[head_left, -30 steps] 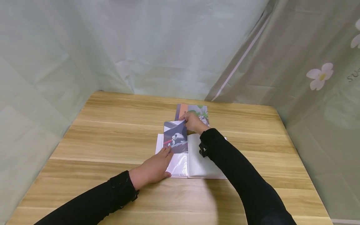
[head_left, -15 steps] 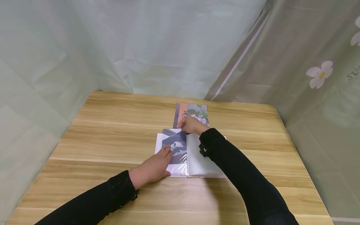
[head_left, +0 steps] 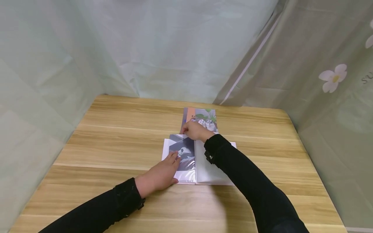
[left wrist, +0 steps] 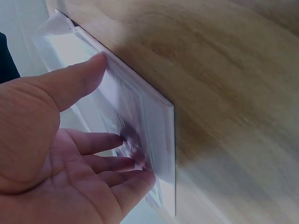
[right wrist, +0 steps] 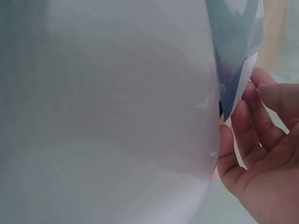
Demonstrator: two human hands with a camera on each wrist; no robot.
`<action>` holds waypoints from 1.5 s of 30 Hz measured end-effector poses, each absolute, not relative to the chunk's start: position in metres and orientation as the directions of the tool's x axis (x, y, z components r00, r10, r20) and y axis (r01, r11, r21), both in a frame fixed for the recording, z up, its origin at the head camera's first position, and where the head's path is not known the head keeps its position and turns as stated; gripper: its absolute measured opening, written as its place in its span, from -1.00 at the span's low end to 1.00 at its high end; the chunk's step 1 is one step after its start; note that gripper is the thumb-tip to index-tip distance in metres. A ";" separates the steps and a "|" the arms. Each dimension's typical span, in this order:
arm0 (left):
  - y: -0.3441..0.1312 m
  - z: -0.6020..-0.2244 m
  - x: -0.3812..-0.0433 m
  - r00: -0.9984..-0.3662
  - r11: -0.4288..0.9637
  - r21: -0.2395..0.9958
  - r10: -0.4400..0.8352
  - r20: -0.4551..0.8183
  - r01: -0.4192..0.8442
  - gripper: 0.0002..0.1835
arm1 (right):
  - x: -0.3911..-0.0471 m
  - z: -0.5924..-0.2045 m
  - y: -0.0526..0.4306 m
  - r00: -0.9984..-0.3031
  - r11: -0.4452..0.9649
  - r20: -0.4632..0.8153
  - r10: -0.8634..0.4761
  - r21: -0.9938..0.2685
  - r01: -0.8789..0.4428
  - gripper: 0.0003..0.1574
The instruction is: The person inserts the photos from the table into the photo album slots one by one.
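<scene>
An album (head_left: 214,170) lies open on the table, with clear sleeves on its pages. A picture card (head_left: 186,161) showing a panda sits mostly inside the left page's sleeve; its top edge sticks out past the album. My left hand (head_left: 161,173) rests on the left page with fingers extended, and in the left wrist view its thumb touches the album's edge (left wrist: 140,86). At the card's top edge, my right hand (head_left: 196,130) pinches the card with curled fingers. The right wrist view shows those fingers beside the card's corner (right wrist: 236,88), partly behind the page.
Behind the album lies another picture (head_left: 208,114), orange and grey with green leaves and white animals, partly covered by my right hand. The wooden table (head_left: 116,129) ends at a hanging curtain (head_left: 180,64) at the back and sides.
The panda card has slid down into the left sleeve, mostly in the first half second. My right hand followed it down, then shifted slightly left along its top edge. My left hand stays in place.
</scene>
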State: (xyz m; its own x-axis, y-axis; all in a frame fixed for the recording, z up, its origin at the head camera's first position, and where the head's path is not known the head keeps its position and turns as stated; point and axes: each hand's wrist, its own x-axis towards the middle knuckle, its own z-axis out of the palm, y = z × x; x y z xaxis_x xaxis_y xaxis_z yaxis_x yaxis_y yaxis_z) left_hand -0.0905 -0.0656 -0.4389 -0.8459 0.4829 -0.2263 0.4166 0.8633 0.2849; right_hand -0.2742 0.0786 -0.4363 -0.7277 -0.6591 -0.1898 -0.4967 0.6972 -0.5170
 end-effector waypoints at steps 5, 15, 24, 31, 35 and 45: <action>-0.066 -0.440 -0.091 -0.845 0.864 0.289 0.482 -0.231 0.413 -0.19 | -0.274 -0.439 0.078 -0.705 0.673 -0.175 -0.688 -0.517 -0.529 -0.72; -0.068 -0.439 -0.093 -0.841 0.843 0.338 0.500 -0.207 0.418 -0.18 | -0.270 -0.440 0.076 -0.644 0.658 -0.220 -0.732 -0.472 -0.587 -0.84; -0.072 -0.437 -0.092 -0.839 0.844 0.352 0.496 -0.223 0.405 -0.20 | -0.269 -0.437 0.076 -0.636 0.646 -0.240 -0.734 -0.534 -0.545 -0.85; -0.071 -0.439 -0.092 -0.855 0.864 0.341 0.461 -0.236 0.371 -0.18 | -0.282 -0.412 0.097 -0.745 0.667 -0.153 -0.649 -0.585 -0.461 -0.78; -0.069 -0.438 -0.093 -0.859 0.868 0.346 0.450 -0.245 0.356 -0.18 | -0.294 -0.404 0.121 -0.859 0.745 -0.187 -0.478 -0.604 -0.283 -0.75; -0.064 -0.443 -0.095 -0.854 0.868 0.328 0.459 -0.244 0.372 -0.18 | -0.313 -0.416 0.155 -0.952 0.856 -0.265 -0.156 -0.517 0.004 -0.81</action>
